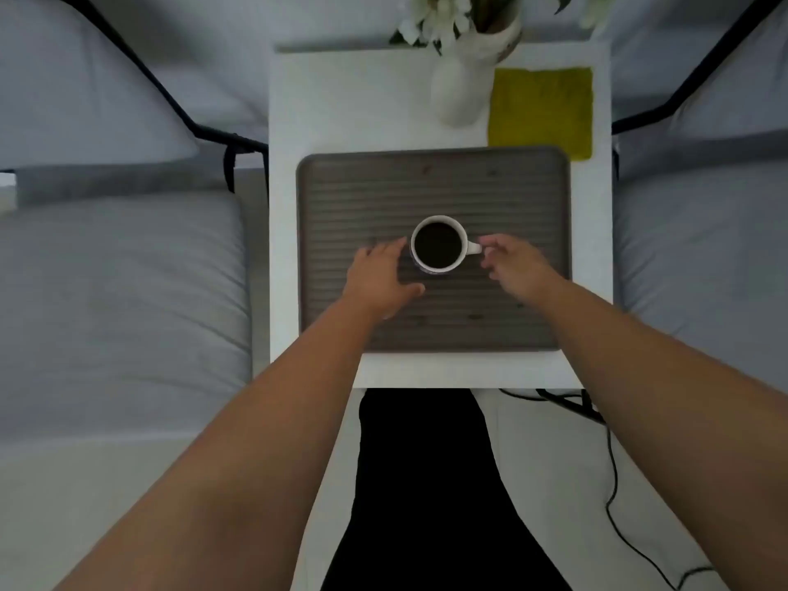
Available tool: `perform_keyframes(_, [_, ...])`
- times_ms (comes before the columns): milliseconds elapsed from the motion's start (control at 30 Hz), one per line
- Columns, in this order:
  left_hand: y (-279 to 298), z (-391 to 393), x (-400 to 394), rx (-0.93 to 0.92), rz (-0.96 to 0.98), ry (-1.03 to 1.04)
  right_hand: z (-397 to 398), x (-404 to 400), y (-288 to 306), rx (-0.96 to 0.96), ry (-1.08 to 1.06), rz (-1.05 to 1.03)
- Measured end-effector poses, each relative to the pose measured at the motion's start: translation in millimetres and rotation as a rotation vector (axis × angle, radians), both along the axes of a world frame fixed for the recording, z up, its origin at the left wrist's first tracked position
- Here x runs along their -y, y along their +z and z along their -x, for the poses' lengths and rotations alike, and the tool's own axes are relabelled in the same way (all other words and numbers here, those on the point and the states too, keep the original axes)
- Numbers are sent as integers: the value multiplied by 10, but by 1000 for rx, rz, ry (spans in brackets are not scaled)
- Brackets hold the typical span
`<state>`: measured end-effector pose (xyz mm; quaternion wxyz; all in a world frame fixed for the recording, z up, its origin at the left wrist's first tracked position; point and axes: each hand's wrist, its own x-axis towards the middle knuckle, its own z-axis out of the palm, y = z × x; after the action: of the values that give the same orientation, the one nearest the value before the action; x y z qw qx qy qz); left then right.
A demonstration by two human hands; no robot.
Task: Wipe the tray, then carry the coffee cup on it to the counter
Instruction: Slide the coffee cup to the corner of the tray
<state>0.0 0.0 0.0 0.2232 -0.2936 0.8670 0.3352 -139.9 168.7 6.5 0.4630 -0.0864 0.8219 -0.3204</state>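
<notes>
Both hands are spread wide and hold nothing: the left hand [380,278] just left of the coffee cup [439,245], the right hand [514,266] at its handle. The cup stands mid-tray [341,198] on the white bench [341,100]; a yellow cloth [541,108] lies far right.

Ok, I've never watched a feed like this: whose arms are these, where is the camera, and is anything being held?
There is no machine: these are a person's two bare arms, seen from a wide-angle camera worn on the head and looking down. A small white table carries a grey ribbed rectangular tray. On the tray stands a white cup of dark coffee, its handle pointing right. The left hand is open beside the cup. The right hand has its fingertips at the handle; whether it grips is unclear. Behind the tray lie a folded yellow-green cloth and a white vase of flowers.
</notes>
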Motion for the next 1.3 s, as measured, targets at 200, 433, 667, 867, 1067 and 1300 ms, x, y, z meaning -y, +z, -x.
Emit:
perform_keyframes(200, [-242,88,23,-127,121,18,-92,57,-242,-29,-78,112])
perform_keyframes(433, [-215,124,0,-290,54,163,-114,77,-343,-120,-97,144])
perform_keyframes(667, [6,42,169,-370,-48,340,-62,370,-205,-125,-94,239])
perform_keyframes(867, [49,-67,576,-384,-49,460,-71,924,-159,-164,-33,281])
perform_keyframes(1067, [-97,-256,1019,-385,30,518,-177,1492,-203,-156,44,261])
perform_keyframes(1300, [-415,-382,1344,-354,38,526,-279,1847,-299,-132,92,205])
